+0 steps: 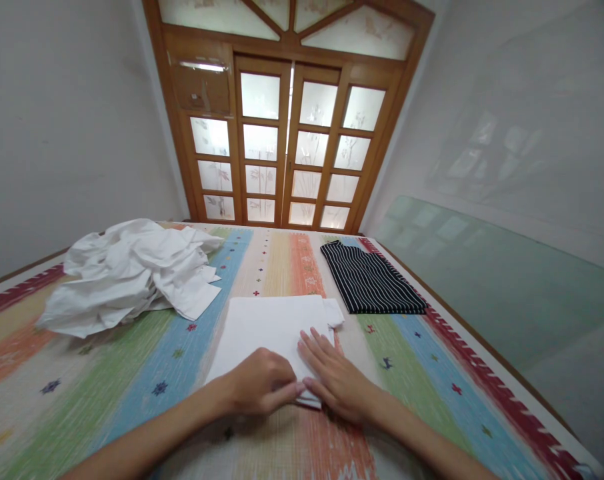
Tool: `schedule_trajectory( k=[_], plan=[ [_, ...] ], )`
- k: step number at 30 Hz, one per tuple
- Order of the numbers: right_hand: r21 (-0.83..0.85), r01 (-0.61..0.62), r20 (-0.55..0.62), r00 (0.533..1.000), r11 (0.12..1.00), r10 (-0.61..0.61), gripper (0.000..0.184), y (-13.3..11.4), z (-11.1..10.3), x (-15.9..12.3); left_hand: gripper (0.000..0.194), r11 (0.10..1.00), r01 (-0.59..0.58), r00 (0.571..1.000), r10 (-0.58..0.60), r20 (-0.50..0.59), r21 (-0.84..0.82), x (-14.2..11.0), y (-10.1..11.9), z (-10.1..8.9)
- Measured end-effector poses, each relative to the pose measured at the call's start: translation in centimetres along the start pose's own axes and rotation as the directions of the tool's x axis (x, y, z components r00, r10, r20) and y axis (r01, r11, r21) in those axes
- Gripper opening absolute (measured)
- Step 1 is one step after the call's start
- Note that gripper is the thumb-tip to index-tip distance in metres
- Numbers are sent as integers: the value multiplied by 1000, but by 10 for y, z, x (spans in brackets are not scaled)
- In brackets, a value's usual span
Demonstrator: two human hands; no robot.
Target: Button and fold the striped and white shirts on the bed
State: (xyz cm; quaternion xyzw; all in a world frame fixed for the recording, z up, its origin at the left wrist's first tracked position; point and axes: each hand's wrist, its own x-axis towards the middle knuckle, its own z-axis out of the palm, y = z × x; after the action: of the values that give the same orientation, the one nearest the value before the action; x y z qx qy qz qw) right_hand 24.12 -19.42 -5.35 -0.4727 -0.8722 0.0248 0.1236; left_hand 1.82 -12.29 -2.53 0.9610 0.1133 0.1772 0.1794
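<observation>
A white garment [267, 327] lies folded into a flat rectangle on the patterned cloth in front of me. A small flap like a sleeve end sticks out at its far right corner. My left hand [262, 383] is at the near edge, fingers curled in and thumb pointing right; it seems to pinch the fabric there, though the fingertips are partly hidden. Flat on the garment's right side rests my right hand [335, 377], its fingers stretched out and a little spread. The two thumbs almost meet at the near edge.
Crumpled white fabric [137, 273] is heaped at the left. To the far right lies a folded black garment with white stripes [372, 280]. Beneath everything spreads a striped, multicoloured cloth [147, 373]. A greenish panel [472, 267] borders the right side; wooden glazed doors [287, 140] stand beyond.
</observation>
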Motion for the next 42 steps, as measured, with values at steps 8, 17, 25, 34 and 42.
schedule_trajectory(
  k=[8,17,25,34,42],
  plan=[
    [40,111,-8,994,993,-111,49,-36,26,-4,38,880,452,873,-403,-276,147,17,-124,-30],
    [-79,-32,-138,990,996,21,36,35,13,-1,34,725,654,756,-618,-217,214,-14,-128,-39],
    [630,-420,-183,737,653,651,34,70,9,3,36,566,799,601,-765,233,-204,-58,-67,-45],
    [947,-263,307,554,-187,774,46,22,-9,32,79,311,684,491,-865,102,-660,-44,-68,-31],
    [919,-321,391,649,-230,653,26,32,-2,41,60,210,659,517,-824,232,-722,-33,-74,-30]
  ],
)
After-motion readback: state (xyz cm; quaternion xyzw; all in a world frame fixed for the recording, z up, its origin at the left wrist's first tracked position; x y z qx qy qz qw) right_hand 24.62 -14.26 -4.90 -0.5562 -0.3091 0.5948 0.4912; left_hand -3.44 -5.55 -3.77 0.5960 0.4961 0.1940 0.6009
